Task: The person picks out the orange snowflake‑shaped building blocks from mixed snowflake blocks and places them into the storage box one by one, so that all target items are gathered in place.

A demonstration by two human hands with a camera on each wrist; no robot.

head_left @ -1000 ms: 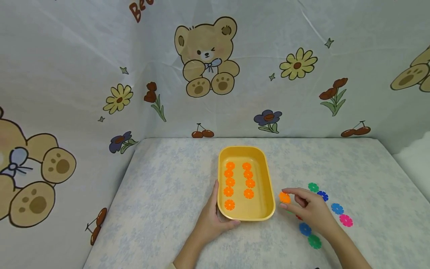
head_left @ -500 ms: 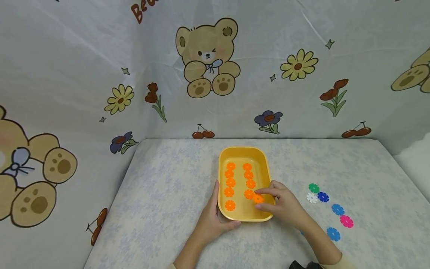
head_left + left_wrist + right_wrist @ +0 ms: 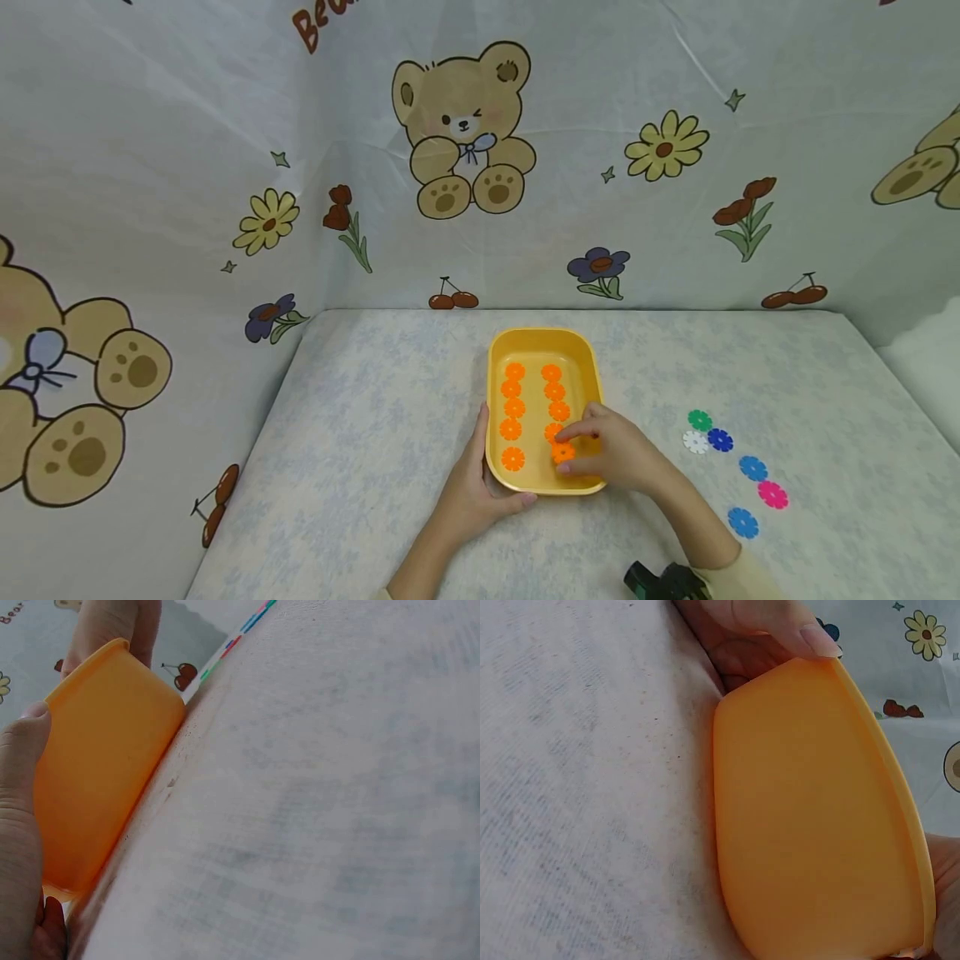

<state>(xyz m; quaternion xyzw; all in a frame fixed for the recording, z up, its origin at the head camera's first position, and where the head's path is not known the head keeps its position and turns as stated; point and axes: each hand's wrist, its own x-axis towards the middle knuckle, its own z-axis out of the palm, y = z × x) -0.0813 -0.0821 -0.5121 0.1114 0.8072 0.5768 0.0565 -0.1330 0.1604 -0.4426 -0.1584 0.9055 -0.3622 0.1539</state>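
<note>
A yellow tray stands on the table, with orange flower-shaped discs lying in two columns on its floor. My left hand grips the tray's near left corner, thumb at the near rim and fingers along the left side. Inside the tray's near right part, my right hand pinches another orange flower disc between thumb and finger, just below the right column. Both wrist views show mainly the tray's outer wall; the discs are hidden there.
Right of the tray lie loose flower discs: green, white, dark blue, pink and lighter blue. A black device sits at the right wrist. Bear-printed cloth stands behind the table.
My right hand has carried an orange disc leftward from the table into the tray, then lowered it to the foot of the right column. The left hand keeps its hold on the tray.
</note>
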